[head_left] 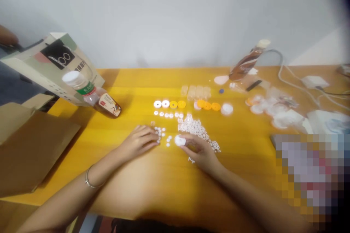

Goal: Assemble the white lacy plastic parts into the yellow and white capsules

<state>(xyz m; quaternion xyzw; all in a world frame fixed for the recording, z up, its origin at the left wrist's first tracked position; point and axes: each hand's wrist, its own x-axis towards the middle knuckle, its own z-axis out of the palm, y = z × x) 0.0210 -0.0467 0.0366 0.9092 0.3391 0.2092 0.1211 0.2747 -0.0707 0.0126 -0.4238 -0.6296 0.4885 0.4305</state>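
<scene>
1. While the right hand (201, 151) has its fingers pinching one white disc (180, 140) above the worktop (136, 83), the left hand (140, 139) rests near about a dozen small white pieces (163, 129); I cannot tell whether its fingers grip any.
2. On their far side: six small caps (166, 115) in a row.
3. Farther: two white wheels (167, 105), two yellow wheels (182, 106).
4. Right of those: three orange wheels (216, 107).

Wht rnd disc (180, 140) in R grip (201, 151); sm. wht pcs (163, 135) scattered L.
</scene>
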